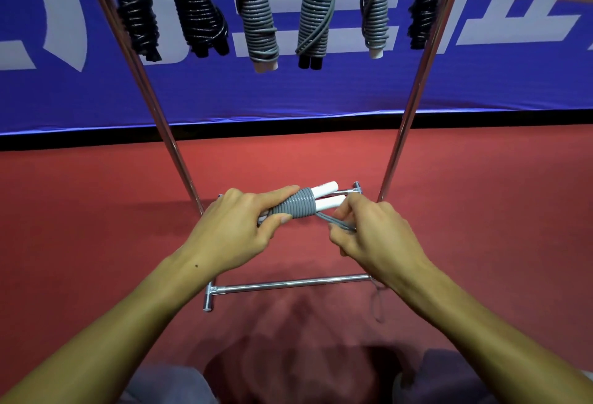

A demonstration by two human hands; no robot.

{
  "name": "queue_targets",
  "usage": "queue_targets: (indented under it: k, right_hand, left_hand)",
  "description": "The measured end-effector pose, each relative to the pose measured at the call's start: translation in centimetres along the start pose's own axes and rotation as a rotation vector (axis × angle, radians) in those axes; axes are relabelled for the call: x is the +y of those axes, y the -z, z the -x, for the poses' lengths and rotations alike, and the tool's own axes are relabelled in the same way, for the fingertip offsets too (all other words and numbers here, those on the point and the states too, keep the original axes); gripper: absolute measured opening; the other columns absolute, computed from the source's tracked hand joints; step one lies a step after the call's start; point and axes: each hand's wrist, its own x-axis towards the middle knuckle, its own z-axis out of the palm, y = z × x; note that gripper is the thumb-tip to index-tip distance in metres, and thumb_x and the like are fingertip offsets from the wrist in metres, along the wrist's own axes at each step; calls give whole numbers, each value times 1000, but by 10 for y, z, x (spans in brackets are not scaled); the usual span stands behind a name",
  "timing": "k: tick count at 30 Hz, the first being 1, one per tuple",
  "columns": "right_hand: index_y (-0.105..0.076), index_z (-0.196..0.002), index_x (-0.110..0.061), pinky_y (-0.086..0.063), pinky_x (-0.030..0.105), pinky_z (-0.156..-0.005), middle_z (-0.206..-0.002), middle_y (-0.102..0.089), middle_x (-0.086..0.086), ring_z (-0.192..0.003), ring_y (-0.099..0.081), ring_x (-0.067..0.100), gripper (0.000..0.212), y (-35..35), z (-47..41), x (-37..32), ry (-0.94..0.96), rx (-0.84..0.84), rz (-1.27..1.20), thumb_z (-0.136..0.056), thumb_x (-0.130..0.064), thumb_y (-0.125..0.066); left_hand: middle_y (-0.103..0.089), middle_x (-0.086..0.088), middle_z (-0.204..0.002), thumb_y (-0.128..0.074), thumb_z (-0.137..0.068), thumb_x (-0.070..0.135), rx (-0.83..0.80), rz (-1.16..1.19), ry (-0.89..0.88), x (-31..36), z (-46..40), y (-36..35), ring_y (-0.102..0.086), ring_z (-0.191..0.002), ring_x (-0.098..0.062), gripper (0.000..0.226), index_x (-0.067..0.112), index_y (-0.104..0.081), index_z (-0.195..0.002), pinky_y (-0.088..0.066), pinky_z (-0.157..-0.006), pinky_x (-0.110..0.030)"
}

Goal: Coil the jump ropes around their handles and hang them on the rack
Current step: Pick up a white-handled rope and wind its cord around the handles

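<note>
Your left hand (244,224) has a closed grip around the wound end of the handles (324,196), thumb and fingers curled over the grey coil (295,208), holding the pair steady. Your right hand (369,237) pinches the loose rope (340,225) just beside the coil, a short loop running from the last turn into your fingers. The handles lie side by side, long axis running left to right and tilted slightly up toward the right, white tips bare beyond the coil. That bare stretch is on your right hand's side, so the next turns look like they go that way, toward the tips. A slack tail of rope hangs below your right wrist near the floor (96,211). The bundle sits low, in front of you between the rack's (414,89) uprights; six finished ropes (256,18) hang well above.
</note>
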Motion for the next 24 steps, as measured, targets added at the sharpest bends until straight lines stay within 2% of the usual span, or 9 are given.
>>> queue_targets:
  k: [3,6,9,12,17,20,24]
  right_hand:
    - [-51,-98,-32,-52,38,-73,-79,-72,-11,-87,-67,18,16,-1,1,2,109,75,168,-97,-47,-56]
    - [-59,-105,-35,-49,35,-69,-89,-68,-15,-87,-63,11,17,3,0,6,204,133,146,-99,-51,-57]
    - [-65,-108,-37,-51,39,-67,-104,-55,-14,-89,-58,13,14,2,-4,10,309,118,104,-99,-47,-62]
    - [-69,-105,-36,-52,40,-66,-102,-50,-15,-82,-55,10,12,-3,-5,15,368,65,70,-96,-44,-68]
    - [-64,-97,-36,-51,39,-67,-95,-59,-19,-82,-54,3,20,1,-12,22,413,42,-31,-87,-50,-76]
    - [-68,-96,-37,-51,39,-66,-94,-61,-20,-83,-57,2,19,3,-11,24,453,31,-11,-87,-52,-75]
    - [-72,-93,-37,-53,38,-70,-87,-67,-19,-83,-62,1,19,11,-12,25,480,-19,-59,-83,-51,-80]
  left_hand:
    - [-75,21,-85,-54,-94,53,-4,26,23,-3,1,4,-76,-75,-15,54,59,-47,-147,-62,-80,-41]
    - [-71,28,-85,-56,-96,50,-43,13,20,-5,2,9,-76,-76,-14,53,58,-47,-148,-62,-82,-40]
    - [-73,15,-72,-64,-103,37,-140,31,-5,-8,1,12,-73,-68,1,50,51,-52,-149,-61,-84,-35]
    - [-74,8,-72,-66,-104,27,-257,99,-24,-6,1,14,-74,-65,0,49,42,-56,-150,-60,-84,-29]
    - [-75,7,-74,-66,-104,28,-314,86,3,-1,3,12,-74,-65,-1,49,32,-54,-152,-57,-85,-24]
    - [-73,6,-72,-65,-104,26,-355,75,-23,4,2,16,-74,-65,-3,25,27,-68,-128,-58,-80,-29]
    - [-71,7,-74,-66,-103,22,-455,52,-89,12,0,22,-75,-68,-3,19,30,-70,-120,-58,-77,-27]
